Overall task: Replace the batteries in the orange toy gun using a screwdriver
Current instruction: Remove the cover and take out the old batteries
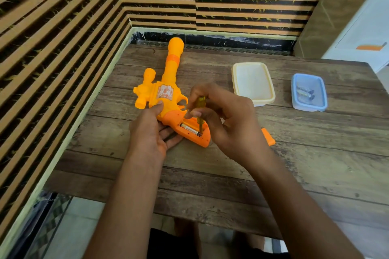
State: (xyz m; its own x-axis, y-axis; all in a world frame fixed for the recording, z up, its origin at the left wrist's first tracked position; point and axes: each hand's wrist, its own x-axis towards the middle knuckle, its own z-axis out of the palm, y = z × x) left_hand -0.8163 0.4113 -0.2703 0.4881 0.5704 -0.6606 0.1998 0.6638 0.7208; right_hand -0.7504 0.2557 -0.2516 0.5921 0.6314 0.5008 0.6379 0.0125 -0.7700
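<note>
The orange toy gun (pixel 168 88) lies on the wooden table (pixel 231 174), barrel pointing away. My left hand (pixel 150 132) holds its body, thumb on top and fingers under the grip. The grip's battery compartment is open and a battery (pixel 190 130) lies inside. My right hand (pixel 227 119) grips a yellow-handled screwdriver (pixel 201 113), held upright with its tip down in the compartment at the battery's near end. The orange battery cover (pixel 268 136) lies on the table behind my right hand, partly hidden.
A cream tub (pixel 253 84) stands right of the gun. Farther right, a blue tub (pixel 309 92) holds a few batteries. Striped walls close in the table at the left and back. A cabinet stands at the far right.
</note>
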